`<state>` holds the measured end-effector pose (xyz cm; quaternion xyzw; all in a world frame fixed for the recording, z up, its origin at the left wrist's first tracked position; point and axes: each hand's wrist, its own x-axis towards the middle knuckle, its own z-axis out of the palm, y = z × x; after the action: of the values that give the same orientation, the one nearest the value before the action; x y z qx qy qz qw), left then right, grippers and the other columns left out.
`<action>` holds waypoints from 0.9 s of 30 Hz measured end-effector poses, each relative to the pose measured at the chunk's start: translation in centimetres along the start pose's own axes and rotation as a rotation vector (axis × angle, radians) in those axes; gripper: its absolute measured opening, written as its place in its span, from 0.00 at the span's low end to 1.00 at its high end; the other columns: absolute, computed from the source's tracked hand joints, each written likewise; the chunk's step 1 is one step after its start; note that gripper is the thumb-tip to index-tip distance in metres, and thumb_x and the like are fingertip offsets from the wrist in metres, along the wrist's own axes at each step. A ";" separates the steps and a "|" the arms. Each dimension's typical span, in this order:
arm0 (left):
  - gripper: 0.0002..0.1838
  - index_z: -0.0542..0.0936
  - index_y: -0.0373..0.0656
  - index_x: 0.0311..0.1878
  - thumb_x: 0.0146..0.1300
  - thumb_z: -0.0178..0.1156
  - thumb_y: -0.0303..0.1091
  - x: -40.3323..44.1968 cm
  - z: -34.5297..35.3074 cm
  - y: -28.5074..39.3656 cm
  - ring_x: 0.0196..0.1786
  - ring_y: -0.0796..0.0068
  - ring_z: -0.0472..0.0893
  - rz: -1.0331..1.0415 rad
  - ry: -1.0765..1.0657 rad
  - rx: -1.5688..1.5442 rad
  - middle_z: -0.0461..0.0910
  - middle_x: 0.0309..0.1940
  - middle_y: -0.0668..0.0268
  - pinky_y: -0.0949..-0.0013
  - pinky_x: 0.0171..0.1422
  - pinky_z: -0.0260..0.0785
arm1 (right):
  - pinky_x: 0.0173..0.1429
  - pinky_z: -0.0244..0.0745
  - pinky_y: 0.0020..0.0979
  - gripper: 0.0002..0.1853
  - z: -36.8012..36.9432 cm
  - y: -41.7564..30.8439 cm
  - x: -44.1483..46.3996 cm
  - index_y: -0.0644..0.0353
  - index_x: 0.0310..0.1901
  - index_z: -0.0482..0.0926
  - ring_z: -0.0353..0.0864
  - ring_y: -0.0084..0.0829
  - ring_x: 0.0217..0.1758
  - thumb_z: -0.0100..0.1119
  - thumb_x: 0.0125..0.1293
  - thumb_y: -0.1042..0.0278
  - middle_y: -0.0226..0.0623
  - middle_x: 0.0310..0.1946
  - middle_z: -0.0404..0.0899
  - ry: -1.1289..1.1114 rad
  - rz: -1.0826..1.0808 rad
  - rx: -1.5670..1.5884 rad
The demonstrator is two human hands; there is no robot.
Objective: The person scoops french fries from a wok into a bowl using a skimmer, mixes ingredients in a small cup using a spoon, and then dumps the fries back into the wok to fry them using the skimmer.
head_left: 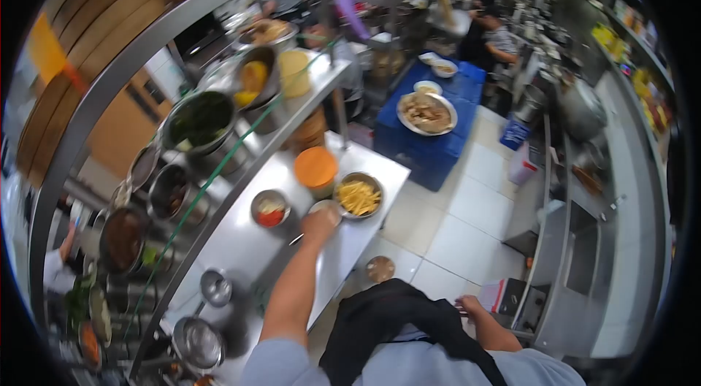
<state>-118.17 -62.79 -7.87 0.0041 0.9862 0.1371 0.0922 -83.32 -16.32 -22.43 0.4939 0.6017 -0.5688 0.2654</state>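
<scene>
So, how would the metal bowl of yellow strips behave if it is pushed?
The metal bowl would probably slide, since the steel table looks smooth. It stands upright, so rolling seems unlikely. The yellow strips are loosely heaped, so some might spill.

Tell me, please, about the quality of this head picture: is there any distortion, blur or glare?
Head view: strong wide-angle distortion, with black corners and the metal frame curving; head view: left hand slightly soft, its finger details unclear; head view: the person in the background blurry; head view: pale glare on the steel table.
</scene>
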 end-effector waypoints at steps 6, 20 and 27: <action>0.16 0.88 0.39 0.36 0.55 0.64 0.43 1.5 1.0 -4.1 0.36 0.57 0.87 -0.057 0.045 -0.476 0.86 0.33 0.51 0.58 0.44 0.77 | 0.40 0.79 0.37 0.10 -0.3 -1.3 0.3 0.57 0.46 0.79 0.82 0.33 0.39 0.58 0.67 0.65 0.36 0.39 0.80 -0.003 -0.089 0.075; 0.08 0.75 0.49 0.44 0.70 0.62 0.39 -4.2 -0.4 -1.5 0.14 0.90 0.55 -0.386 0.072 -1.930 0.63 0.18 0.78 0.79 0.15 0.43 | 0.47 0.77 0.44 0.16 -2.5 7.3 1.9 0.59 0.55 0.79 0.80 0.34 0.39 0.49 0.71 0.65 0.37 0.42 0.80 -0.011 0.226 0.003; 0.05 0.73 0.51 0.49 0.74 0.55 0.36 -5.3 -5.9 7.1 0.14 0.90 0.55 -0.011 -0.220 -2.215 0.60 0.18 0.81 0.79 0.16 0.45 | 0.43 0.77 0.42 0.13 -0.7 0.8 2.1 0.58 0.51 0.80 0.80 0.33 0.36 0.52 0.69 0.64 0.38 0.40 0.81 0.008 0.040 -0.012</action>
<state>-114.16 -57.77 0.61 -0.0726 0.3054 0.9402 0.1324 -83.22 -15.20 -24.44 0.5065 0.5962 -0.5579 0.2769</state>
